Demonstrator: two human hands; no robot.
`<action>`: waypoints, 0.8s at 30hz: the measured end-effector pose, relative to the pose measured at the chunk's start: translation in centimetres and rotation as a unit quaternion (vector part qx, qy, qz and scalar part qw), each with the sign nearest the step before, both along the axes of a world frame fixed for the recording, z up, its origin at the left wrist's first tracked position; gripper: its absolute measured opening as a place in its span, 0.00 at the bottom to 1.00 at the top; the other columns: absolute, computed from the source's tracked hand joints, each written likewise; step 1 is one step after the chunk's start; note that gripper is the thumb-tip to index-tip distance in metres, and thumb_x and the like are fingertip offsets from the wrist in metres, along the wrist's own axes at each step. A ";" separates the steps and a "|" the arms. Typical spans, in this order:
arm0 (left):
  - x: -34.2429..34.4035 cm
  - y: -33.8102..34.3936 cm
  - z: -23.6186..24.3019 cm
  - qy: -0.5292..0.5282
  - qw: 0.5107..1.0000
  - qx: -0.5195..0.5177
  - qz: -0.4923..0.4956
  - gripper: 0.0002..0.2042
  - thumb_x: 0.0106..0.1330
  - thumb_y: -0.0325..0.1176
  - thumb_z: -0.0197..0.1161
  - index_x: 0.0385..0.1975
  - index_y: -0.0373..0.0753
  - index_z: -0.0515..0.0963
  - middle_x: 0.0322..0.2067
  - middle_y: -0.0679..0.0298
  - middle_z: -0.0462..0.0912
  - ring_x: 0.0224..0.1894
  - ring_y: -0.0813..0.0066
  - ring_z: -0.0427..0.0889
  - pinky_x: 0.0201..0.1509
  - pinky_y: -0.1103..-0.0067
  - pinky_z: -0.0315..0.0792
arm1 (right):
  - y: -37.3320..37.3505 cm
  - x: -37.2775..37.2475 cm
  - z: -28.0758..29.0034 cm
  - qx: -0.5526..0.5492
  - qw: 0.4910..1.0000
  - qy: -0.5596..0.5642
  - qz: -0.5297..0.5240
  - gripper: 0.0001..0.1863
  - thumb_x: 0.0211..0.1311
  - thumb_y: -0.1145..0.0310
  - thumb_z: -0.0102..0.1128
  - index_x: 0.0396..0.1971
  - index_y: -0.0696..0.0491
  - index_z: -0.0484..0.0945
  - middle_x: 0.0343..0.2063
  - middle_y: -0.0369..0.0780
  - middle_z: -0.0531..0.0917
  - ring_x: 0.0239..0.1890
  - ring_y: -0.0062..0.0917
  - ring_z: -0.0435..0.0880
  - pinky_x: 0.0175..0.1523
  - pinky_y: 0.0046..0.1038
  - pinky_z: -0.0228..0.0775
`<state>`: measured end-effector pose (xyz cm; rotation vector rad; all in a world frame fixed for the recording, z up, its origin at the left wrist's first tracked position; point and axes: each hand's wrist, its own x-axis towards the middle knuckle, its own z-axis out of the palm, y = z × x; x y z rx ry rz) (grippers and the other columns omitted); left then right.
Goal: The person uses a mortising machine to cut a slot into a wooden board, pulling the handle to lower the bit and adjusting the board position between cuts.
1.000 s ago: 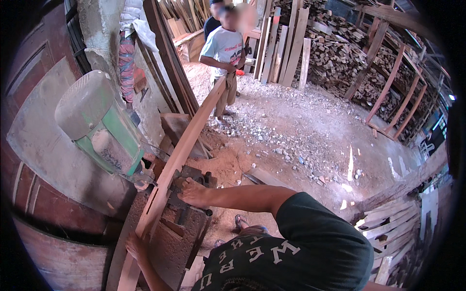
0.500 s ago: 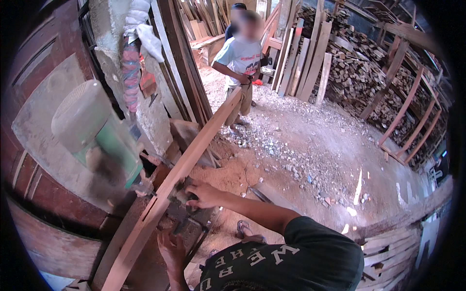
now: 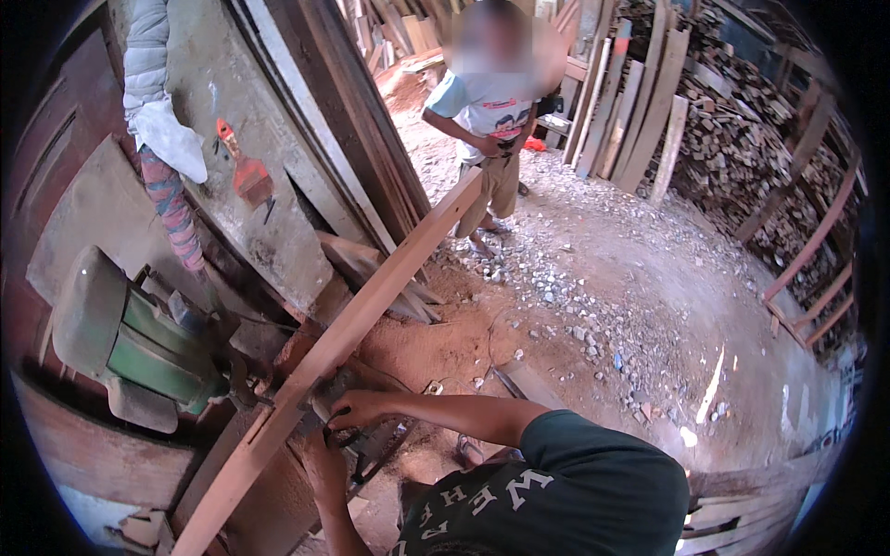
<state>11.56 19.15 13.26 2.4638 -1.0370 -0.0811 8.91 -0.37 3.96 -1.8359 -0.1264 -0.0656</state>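
Observation:
A long reddish wooden beam (image 3: 357,320) lies slantwise from the lower left toward the middle, with a narrow slot cut in its upper face. On its left stands a green and grey motor-driven machine (image 3: 153,347), its working end close by the slot. My right hand (image 3: 364,409) is right of the beam, fingers curled at a dark metal part of the machine bed; what they grip is too dark to make out. My left hand (image 3: 320,459) is just nearer to me, beside the beam and close to the right hand. Its fingers are partly hidden.
A person (image 3: 496,120) stands beyond the beam's far end. A red paintbrush (image 3: 248,178) hangs on the post at left. Planks (image 3: 654,107) lean at the back beside a large stack of cut wood (image 3: 723,130). Sawdust and gravel (image 3: 565,269) cover the floor.
My right hand has come nearer to me from the dark part beside the beam, and my left hand is now close to it. The view has shifted; the beam lies much the same.

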 end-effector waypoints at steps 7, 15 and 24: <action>0.1 0.3 -0.7 0.038 0.998 -0.022 0.047 0.10 0.64 0.24 0.62 0.44 0.31 0.78 0.41 0.43 0.81 0.46 0.40 0.81 0.48 0.54 0.73 | -0.4 0.0 3.3 -0.026 0.990 0.128 0.050 0.28 0.70 0.43 0.57 0.47 0.57 0.84 0.36 0.48 0.88 0.41 0.31 0.86 0.49 0.37 0.74; -0.1 0.1 -1.9 -0.001 0.998 -0.055 0.034 0.06 0.64 0.23 0.62 0.39 0.31 0.77 0.38 0.42 0.82 0.43 0.38 0.81 0.46 0.53 0.73 | -0.2 0.6 2.2 -0.085 0.994 0.061 0.028 0.27 0.72 0.45 0.55 0.47 0.55 0.85 0.37 0.53 0.87 0.44 0.43 0.87 0.51 0.40 0.74; -0.9 0.9 -3.2 0.061 0.991 -0.092 0.070 0.09 0.66 0.26 0.63 0.43 0.29 0.76 0.36 0.42 0.83 0.42 0.40 0.82 0.43 0.57 0.72 | 1.3 1.3 4.0 -0.172 0.980 0.073 0.060 0.23 0.73 0.49 0.55 0.41 0.56 0.85 0.33 0.53 0.87 0.36 0.48 0.87 0.45 0.44 0.76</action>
